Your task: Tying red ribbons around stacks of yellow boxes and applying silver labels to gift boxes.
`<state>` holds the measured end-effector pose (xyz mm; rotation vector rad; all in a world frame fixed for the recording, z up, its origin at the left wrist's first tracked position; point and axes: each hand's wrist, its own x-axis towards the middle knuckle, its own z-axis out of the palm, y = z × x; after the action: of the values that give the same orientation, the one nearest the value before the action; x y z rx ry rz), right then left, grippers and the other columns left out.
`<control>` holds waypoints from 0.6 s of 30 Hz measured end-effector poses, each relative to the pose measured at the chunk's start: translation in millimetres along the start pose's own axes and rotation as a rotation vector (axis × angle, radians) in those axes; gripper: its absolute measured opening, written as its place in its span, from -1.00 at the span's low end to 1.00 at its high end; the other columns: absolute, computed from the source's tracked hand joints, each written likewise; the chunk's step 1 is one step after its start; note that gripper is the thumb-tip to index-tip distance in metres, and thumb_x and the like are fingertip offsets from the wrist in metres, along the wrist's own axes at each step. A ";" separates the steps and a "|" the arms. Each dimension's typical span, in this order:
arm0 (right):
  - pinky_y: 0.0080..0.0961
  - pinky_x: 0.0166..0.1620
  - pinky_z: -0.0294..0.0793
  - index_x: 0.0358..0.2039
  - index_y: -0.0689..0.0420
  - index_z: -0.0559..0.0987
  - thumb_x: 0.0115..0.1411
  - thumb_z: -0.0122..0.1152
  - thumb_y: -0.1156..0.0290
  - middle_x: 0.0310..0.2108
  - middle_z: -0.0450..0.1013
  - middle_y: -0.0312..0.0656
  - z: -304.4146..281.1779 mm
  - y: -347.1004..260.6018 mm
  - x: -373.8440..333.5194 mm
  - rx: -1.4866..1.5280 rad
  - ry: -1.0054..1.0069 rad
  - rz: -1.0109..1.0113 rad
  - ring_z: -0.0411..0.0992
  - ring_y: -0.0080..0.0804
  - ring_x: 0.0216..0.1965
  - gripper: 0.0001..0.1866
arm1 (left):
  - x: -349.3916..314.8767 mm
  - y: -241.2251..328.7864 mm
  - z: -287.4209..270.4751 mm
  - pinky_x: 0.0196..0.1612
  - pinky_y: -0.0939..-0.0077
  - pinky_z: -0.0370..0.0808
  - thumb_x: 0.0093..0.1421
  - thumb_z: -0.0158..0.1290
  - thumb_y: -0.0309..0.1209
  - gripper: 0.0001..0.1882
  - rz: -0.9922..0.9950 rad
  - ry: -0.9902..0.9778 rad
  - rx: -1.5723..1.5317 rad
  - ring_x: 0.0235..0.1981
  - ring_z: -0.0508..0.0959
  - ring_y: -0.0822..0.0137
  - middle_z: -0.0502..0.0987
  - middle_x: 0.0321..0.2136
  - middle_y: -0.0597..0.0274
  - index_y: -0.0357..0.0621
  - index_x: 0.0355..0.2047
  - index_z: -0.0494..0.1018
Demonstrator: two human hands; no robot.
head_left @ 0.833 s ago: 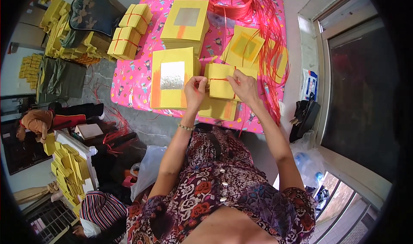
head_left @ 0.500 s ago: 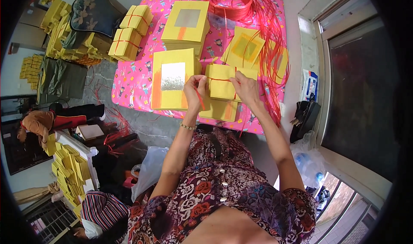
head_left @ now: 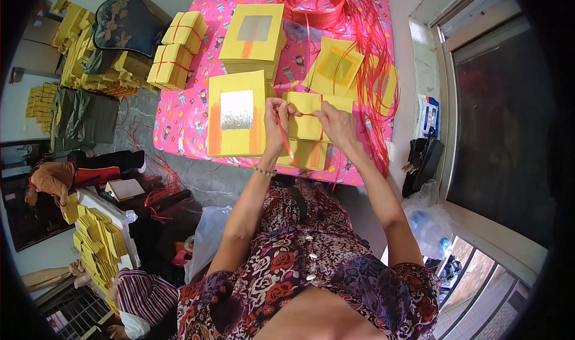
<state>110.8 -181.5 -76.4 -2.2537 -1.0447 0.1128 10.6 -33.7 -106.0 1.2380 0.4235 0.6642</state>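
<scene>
A small bundle of yellow paper [head_left: 306, 123] lies at the near edge of the pink patterned table [head_left: 190, 115]. A red plastic string [head_left: 286, 141] runs across its top. My left hand [head_left: 275, 119] pinches the string at the bundle's left side, and a loose end hangs down from it. My right hand [head_left: 333, 125] holds the string on the right half of the bundle. A flatter yellow stack [head_left: 302, 154] sits under the bundle.
Left of my hands lies a tall yellow stack with a silver square [head_left: 236, 115]; another such stack [head_left: 254, 35] is behind it. Tied yellow bundles [head_left: 177, 47] sit at the far left. A coil of red string [head_left: 323, 4] trails down the right side. A person [head_left: 54, 181] crouches lower left.
My hands have drawn the red string tighter across the bundle, with the left hand lifting slightly and the loose end now hanging below it.
</scene>
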 end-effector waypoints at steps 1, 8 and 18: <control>-0.08 -0.52 0.38 -0.41 0.12 0.40 0.25 0.19 0.19 -0.60 0.48 -0.04 -0.3 2.3 0.6 -0.016 -0.016 0.015 0.48 0.06 -0.56 -0.71 | 1.7 -0.6 0.0 -0.25 0.54 0.53 0.44 -0.15 -0.43 -0.89 0.008 0.000 0.061 -0.42 0.52 0.43 0.42 -0.46 0.25 -0.22 -0.24 0.25; -0.12 -0.56 0.35 -0.44 0.11 0.40 0.26 0.20 0.19 -0.65 0.43 -0.05 3.1 1.6 -4.6 -0.077 0.021 0.011 0.46 0.02 -0.59 -0.71 | 4.0 -7.5 2.3 -0.30 0.52 0.57 0.41 -0.12 -0.49 -0.92 -0.002 0.088 0.000 -0.43 0.54 0.44 0.45 -0.49 0.24 -0.23 -0.25 0.26; -0.13 -0.56 0.40 -0.36 0.09 0.39 0.31 0.11 0.18 -0.55 0.48 -0.13 5.1 8.8 -11.2 -0.115 0.030 -0.019 0.50 -0.02 -0.56 -0.75 | -22.8 0.4 -5.1 -0.04 0.39 0.41 0.31 0.07 -0.39 -0.82 0.187 0.001 0.631 -0.14 0.43 0.23 0.49 -0.36 0.15 -0.17 -0.17 0.60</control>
<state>107.3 -191.0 -87.6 -2.3404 -1.0806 0.0109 -9.6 -45.2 -108.3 1.8924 0.5454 0.7146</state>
